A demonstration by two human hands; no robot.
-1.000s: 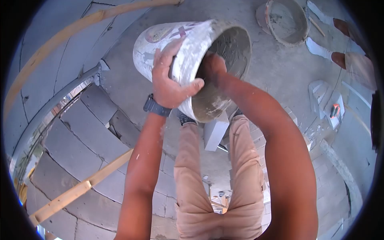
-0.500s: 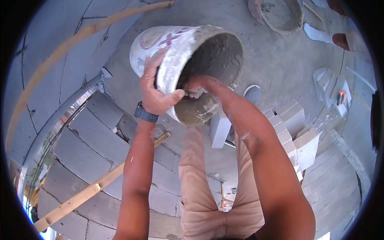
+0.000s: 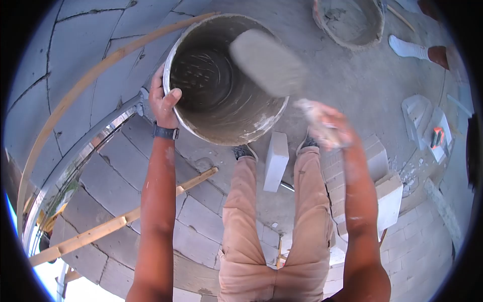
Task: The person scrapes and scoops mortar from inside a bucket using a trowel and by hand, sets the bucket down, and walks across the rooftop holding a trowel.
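Observation:
My left hand (image 3: 164, 104) is closed on the near-left rim of a large bucket (image 3: 236, 121), with the thumb over the edge. The bucket tilts toward me, its inner walls are smeared with grey mortar, and wet mortar shows at the bottom. In my right hand (image 3: 333, 126), to the right of the bucket, is the handle of a trowel (image 3: 269, 63). Its broad grey blade is blurred by motion and reaches over the bucket's right rim. Whether mortar lies on the blade, I cannot tell.
A mortar-coated tub (image 3: 375, 38) stands at the top right, near another person's foot in a white sock (image 3: 405, 48). Pale blocks (image 3: 387, 199) are stacked by my right leg; one block (image 3: 276, 161) stands between my feet. Wooden strips (image 3: 121, 221) lie at left.
My right hand has come out of the bucket and moved right, bringing the trowel into view. The bucket's mouth has swung up and left, with my left hand still on its rim.

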